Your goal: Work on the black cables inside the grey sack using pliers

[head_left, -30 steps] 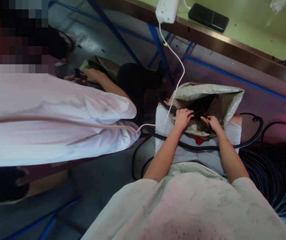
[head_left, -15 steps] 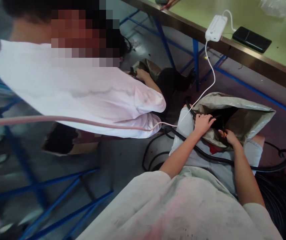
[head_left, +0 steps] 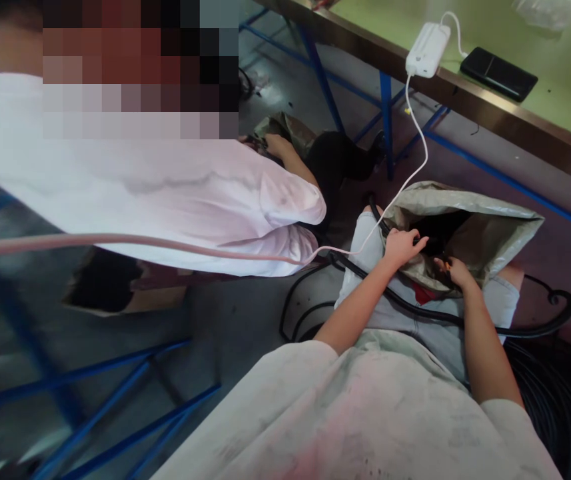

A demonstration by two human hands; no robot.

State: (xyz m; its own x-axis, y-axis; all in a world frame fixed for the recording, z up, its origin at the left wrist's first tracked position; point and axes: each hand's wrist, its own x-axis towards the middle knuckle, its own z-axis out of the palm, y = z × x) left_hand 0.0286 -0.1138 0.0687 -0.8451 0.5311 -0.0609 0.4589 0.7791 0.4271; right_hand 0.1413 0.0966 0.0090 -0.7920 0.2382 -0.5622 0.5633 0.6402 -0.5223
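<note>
An open grey-green sack (head_left: 508,243) rests across my lap, its mouth gaping and its inside dark. At the sack's near left rim, my left hand (head_left: 405,247) is closed on a black cable (head_left: 379,217), with the index finger stretched out. My right hand (head_left: 458,272) is closed on a small black-and-orange hand tool (head_left: 448,266) at the sack's mouth; its exact kind is too small to tell. A thick black hose (head_left: 425,312) passes over my thighs beneath both forearms. Something red (head_left: 422,293) shows below the sack's rim.
A co-worker in a white shirt (head_left: 185,207) bends over at my left, hands by another sack (head_left: 298,130). On the green table (head_left: 380,20) lie a white power bank (head_left: 428,50) and a black phone (head_left: 498,73). A white cord (head_left: 422,150) hangs toward me. Coiled black cable (head_left: 555,400) lies right.
The view has shifted slightly. My right hand has tilted, and the dark part of its tool now points lower and shows less. My left hand stays at the sack's rim.
</note>
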